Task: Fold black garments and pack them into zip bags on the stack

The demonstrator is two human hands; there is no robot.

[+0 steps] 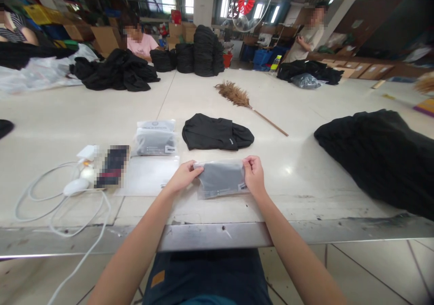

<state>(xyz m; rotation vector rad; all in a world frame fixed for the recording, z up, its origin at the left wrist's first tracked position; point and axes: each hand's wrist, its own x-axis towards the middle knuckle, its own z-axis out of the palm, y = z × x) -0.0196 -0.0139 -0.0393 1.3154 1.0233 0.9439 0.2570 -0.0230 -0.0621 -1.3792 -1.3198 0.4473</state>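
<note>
Between my hands is a frosted plastic bag [222, 178] with a dark folded item inside, held just over the table's near side. My left hand [186, 174] pinches the bag's upper left corner. At its upper right corner, my right hand [253, 171] has thumb and fingers closed on the edge. Right behind the bag lies a folded black garment [213, 132] with a small pale mark. To the left is a filled plastic bag [156, 137] with printing on top, and in front of it a flat whitish plastic bag [144, 176].
A phone [113, 167] and a white cable [76, 186] lie at left. A feather duster [251, 106] rests farther back. Black fabric heaps stand at right [383, 155] and far left [117, 69], with stacked black pieces [205, 51] behind. Several people are around the table.
</note>
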